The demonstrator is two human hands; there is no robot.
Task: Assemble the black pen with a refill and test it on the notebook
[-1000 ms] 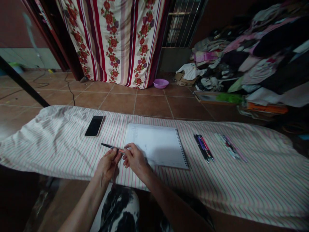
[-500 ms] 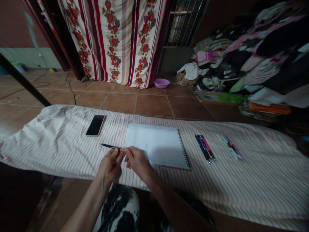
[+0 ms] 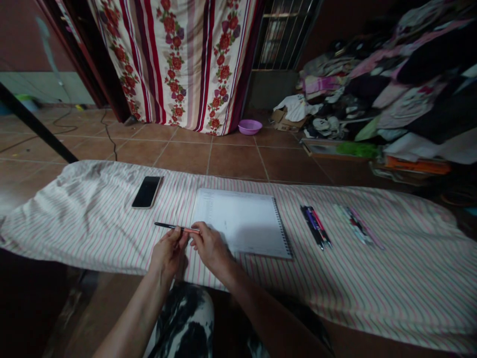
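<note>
A pen [image 3: 164,225], black along its left part and orange-red towards its right end, lies level between my hands. My left hand [image 3: 168,251] pinches it near the middle with thumb and fingers. At the orange end, the fingertips of my right hand [image 3: 209,248] are closed on the same pen. Just beyond and beside my right hand is a spiral notebook [image 3: 253,223] opened to a pale page, its coil on the right; faint marks show on the paper. A phone [image 3: 147,192] with a dark screen rests on the striped cloth [image 3: 100,223], up and left of my left hand.
Several pens [image 3: 316,227] lie in a bunch right of the notebook, with a second bunch of pens [image 3: 359,226] farther right. Past the cloth are a tiled floor [image 3: 231,159], a purple basin [image 3: 250,127], a floral curtain [image 3: 194,64] and a heap of clothes [image 3: 391,89].
My right hand's fingers have shifted slightly along the pen's orange end, so more orange shows between the hands. The left hand keeps its pinch, and the other things stay put.
</note>
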